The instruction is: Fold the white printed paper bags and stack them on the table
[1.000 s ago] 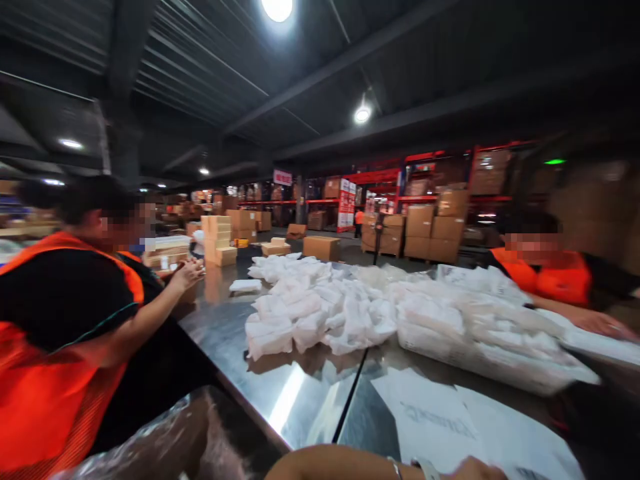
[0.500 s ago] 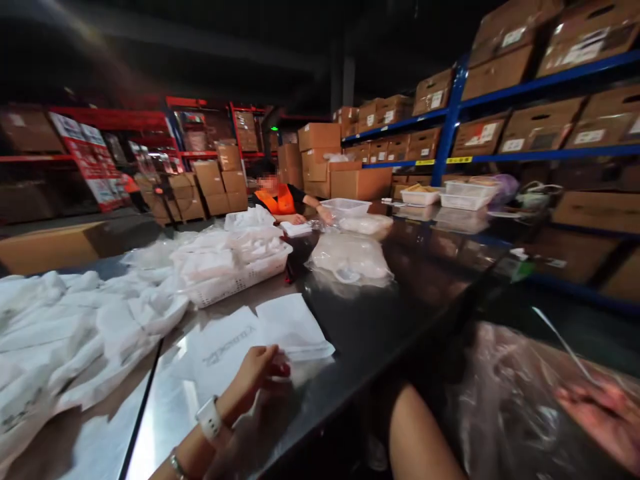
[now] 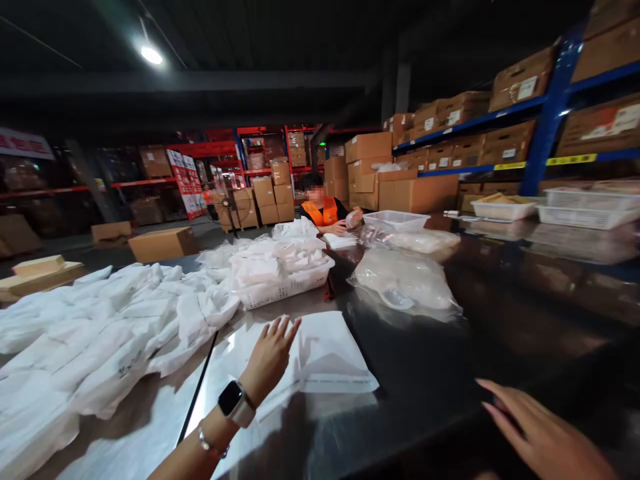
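Observation:
My left hand [image 3: 273,357], with a watch on its wrist, is over flat white bags [image 3: 335,347] on the dark table [image 3: 425,387]. Its fingers are stretched out and it holds nothing; whether the fingertips touch the bags I cannot tell. Low on the right, my right hand [image 3: 540,427] is above the table's near side, slightly blurred. Its thumb and fingers are apart, and nothing shows between them. Beyond the bags, a clear plastic bag of pale round items [image 3: 405,280] lies on the table.
A large heap of white bags [image 3: 125,327] covers the left side. A white basket [image 3: 280,290] filled with white packets stands behind my left hand. Across the table sits a person in an orange vest [image 3: 323,213]. White trays [image 3: 590,210] and shelves of cartons [image 3: 450,160] are on the right.
The view has turned left. My left hand has spread its fingers over the white bags. My right hand has come from the clear plastic at the right, without the thin white strip near it.

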A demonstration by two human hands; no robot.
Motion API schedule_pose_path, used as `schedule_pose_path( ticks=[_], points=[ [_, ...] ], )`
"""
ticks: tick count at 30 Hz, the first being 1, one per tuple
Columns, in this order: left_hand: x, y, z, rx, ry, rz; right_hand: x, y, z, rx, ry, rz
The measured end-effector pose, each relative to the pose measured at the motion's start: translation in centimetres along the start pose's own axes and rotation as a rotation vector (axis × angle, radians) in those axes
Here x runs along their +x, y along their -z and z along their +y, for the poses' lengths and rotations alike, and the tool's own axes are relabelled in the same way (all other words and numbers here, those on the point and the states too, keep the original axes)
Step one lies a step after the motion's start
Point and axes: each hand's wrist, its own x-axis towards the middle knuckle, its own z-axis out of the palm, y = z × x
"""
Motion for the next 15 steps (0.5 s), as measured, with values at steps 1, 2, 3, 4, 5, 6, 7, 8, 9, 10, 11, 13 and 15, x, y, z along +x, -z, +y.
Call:
schedule_pose_path(
  ticks=[1,2,3,4,5,6,7,8,9,10,11,13,15],
  points=[
    [0.5,-0.7,0.1,0.054,-0.093,-0.029,2.3,-1.7,-1.0,-0.009,0.144,-0.046],
    [1.0,-1.4,0.3,0.077,-0.183,-0.068,4.8,-3.5,-2.2,-0.015,0.303,-0.096],
    [1.4,-2.1,0.5,0.076,-0.263,-0.109,7.4,-5.2,-3.6,-0.016,0.461,-0.145],
    [1.7,-2.7,0.7,0.059,-0.332,-0.142,9.8,-6.9,-5.0,-0.009,0.599,-0.184],
    [1.8,-3.3,0.9,0.037,-0.388,-0.159,12.0,-8.4,-6.3,0.005,0.729,-0.209],
    [1.9,-3.8,1.0,0.013,-0.436,-0.162,13.9,-9.6,-7.3,0.021,0.850,-0.243],
    [1.8,-4.3,1.1,-0.007,-0.481,-0.157,15.3,-10.6,-8.1,0.043,0.955,-0.271],
    [1.6,-4.7,1.1,-0.019,-0.521,-0.147,16.3,-11.4,-8.6,0.067,1.042,-0.303],
    [1.3,-5.0,1.0,-0.020,-0.555,-0.135,16.9,-11.9,-8.7,0.087,1.107,-0.330],
    [1.1,-5.2,1.0,-0.014,-0.584,-0.125,17.2,-12.3,-8.7,0.099,1.148,-0.344],
    [0.7,-5.4,0.9,-0.004,-0.606,-0.113,17.2,-12.4,-8.5,0.105,1.165,-0.349],
    [0.1,-5.7,0.9,0.020,-0.633,-0.087,16.6,-12.4,-7.8,0.117,1.148,-0.344],
    [-0.5,-5.9,1.1,0.024,-0.655,-0.081,15.8,-12.1,-7.3,0.174,1.104,-0.347]
  ],
)
